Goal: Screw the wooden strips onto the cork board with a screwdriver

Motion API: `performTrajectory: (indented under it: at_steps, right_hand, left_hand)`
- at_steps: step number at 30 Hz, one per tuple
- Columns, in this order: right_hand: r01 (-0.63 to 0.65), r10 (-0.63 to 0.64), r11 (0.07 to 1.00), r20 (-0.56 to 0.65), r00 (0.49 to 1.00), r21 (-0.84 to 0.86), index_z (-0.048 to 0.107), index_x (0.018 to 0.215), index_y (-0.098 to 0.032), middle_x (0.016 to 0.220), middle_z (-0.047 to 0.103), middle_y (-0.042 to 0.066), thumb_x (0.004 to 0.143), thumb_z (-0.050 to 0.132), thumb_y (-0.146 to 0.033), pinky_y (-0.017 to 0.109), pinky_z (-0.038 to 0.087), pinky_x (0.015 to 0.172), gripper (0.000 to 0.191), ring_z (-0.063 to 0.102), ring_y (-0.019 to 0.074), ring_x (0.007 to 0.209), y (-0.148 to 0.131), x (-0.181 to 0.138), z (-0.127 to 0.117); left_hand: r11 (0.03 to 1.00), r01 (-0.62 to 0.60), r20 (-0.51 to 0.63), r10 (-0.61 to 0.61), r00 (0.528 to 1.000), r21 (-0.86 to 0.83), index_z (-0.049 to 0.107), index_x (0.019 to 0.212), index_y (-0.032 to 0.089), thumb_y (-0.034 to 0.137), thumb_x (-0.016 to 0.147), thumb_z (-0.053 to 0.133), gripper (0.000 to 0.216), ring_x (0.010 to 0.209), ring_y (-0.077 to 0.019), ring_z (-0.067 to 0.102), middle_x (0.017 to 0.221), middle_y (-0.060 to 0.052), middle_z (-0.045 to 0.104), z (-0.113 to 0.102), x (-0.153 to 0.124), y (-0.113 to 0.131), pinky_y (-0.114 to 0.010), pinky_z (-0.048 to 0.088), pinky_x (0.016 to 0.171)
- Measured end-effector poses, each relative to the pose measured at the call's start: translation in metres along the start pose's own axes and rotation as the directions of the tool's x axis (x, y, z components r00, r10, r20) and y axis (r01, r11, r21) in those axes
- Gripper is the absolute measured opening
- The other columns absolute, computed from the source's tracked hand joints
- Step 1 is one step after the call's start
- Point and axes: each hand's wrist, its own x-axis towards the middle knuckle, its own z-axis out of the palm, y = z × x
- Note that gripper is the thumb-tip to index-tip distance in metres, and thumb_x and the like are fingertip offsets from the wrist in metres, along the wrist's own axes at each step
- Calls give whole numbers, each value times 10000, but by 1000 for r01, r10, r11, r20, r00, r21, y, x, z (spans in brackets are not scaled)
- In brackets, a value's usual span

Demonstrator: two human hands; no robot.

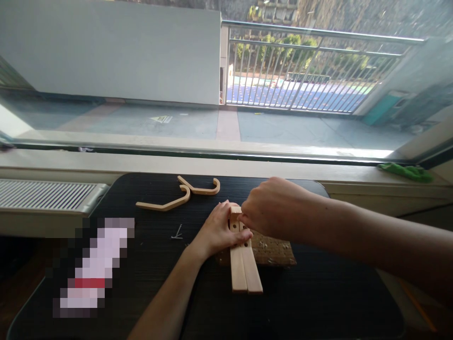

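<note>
Two pale wooden strips (244, 271) with dark round holes lie side by side, and a small wooden block (235, 212) is at their far end. My left hand (221, 229) is wrapped round the strips from the left, its thumb across them. At the far end, my right hand (267, 208) is closed in a fist against the wood; whatever its fingers pinch is hidden. Beneath the strips is a brown board (274, 250) dotted with small marks. Several thin metal pins or screws (177, 232) rest on the table to the left of my left hand.
Two hook-shaped wooden pieces (168, 206) lie toward the back of the black table (148, 274). A blurred-out pinkish item (99, 259) is at the left. Behind the table are a window sill (177, 165), a green cloth (406, 173) and a white radiator (46, 196).
</note>
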Motion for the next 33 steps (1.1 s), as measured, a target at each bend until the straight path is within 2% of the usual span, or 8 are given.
performTrajectory:
  at_steps: [3, 6, 8, 10, 13, 18, 25, 33]
  right_hand:
    - [-64, 66, 996, -22, 998, 64, 710, 756, -162, 681, 695, 109, 921, 535, -302, 282, 324, 503, 278, 663, 233, 660, 0, -1, -1]
    - [-106, 111, 988, -42, 993, 111, 694, 971, -133, 678, 683, 106, 863, 584, -451, 290, 314, 493, 354, 652, 244, 640, 1, -5, 0]
    - [-71, 75, 993, -40, 996, 99, 649, 1107, -125, 674, 675, 85, 857, 606, -409, 285, 298, 492, 381, 646, 230, 630, 3, -8, 2]
    - [-17, 18, 995, -10, 1000, 97, 638, 1146, -150, 716, 685, 69, 871, 607, -289, 279, 284, 498, 310, 646, 206, 648, 6, -10, 3]
    - [57, -61, 990, 26, 998, 125, 673, 1104, -178, 857, 710, 64, 870, 601, -167, 274, 287, 518, 245, 649, 174, 713, 11, -8, 2]
    - [52, -55, 996, 52, 997, 67, 720, 1035, -190, 909, 707, 65, 865, 575, -72, 268, 291, 525, 253, 639, 158, 725, 14, -1, -4]
    - [67, -60, 985, -46, 997, 159, 701, 985, -174, 814, 703, 70, 813, 631, -176, 274, 281, 509, 185, 629, 188, 682, 14, 0, 7]
    - [109, -93, 973, -85, 992, 204, 692, 1091, -224, 793, 704, 46, 812, 627, -141, 271, 286, 529, 298, 635, 181, 711, 15, 2, 8]
  left_hand:
    - [1000, -25, -22, 25, 999, -10, 606, 1102, 218, 284, 619, 822, 533, 1171, -315, 561, 1150, -87, 630, 3, 0, -5, -488, 450, 1023]
    - [999, -49, -43, 48, 998, -20, 603, 1127, 223, 293, 638, 818, 539, 1156, -299, 571, 1130, -78, 636, 5, 0, -11, -482, 449, 1025]
    - [999, -41, -41, 41, 998, -20, 599, 1136, 215, 320, 644, 821, 551, 1145, -296, 576, 1120, -79, 636, 5, 0, -11, -487, 447, 1024]
    - [999, -46, -30, 45, 999, -14, 601, 1130, 211, 336, 649, 821, 543, 1139, -293, 577, 1121, -79, 635, 3, 0, -9, -489, 443, 1028]
    - [998, -63, 0, 63, 998, 8, 609, 1111, 210, 337, 663, 809, 508, 1149, -299, 569, 1149, -87, 626, 0, 0, -3, -492, 436, 1035]
    - [998, -58, -10, 58, 998, 12, 604, 1097, 217, 330, 662, 804, 492, 1115, -298, 581, 1127, -83, 624, -1, 1, 0, -488, 459, 1013]
    - [1000, -2, -29, 1, 1000, -20, 587, 1090, 211, 350, 636, 818, 528, 1125, -311, 587, 1092, -83, 633, 3, -1, -3, -484, 483, 985]
    - [999, 35, -24, -35, 999, -23, 584, 1093, 206, 349, 631, 817, 537, 1181, -336, 569, 1114, -94, 645, 1, -1, 1, -504, 469, 1002]
